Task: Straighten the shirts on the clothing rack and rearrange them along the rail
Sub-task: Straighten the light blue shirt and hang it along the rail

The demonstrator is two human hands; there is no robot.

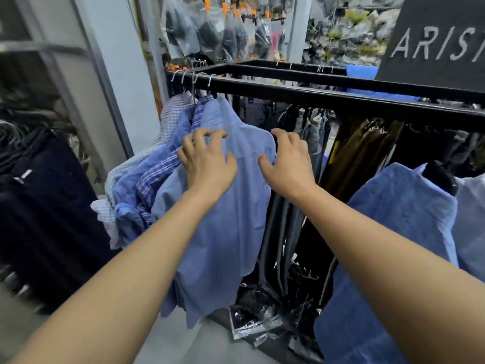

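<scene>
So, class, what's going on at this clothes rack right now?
A person's left hand rests, fingers bent, on one shoulder of a light blue shirt hanging from the black rail; the right hand curls over its other shoulder. Other shirts are bunched to its left, and another blue shirt hangs further right.

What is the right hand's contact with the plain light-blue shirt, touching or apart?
Touching. The head view shows the right hand, thumb on the plain light-blue shirt, fingers curled past its shoulder edge.
</scene>
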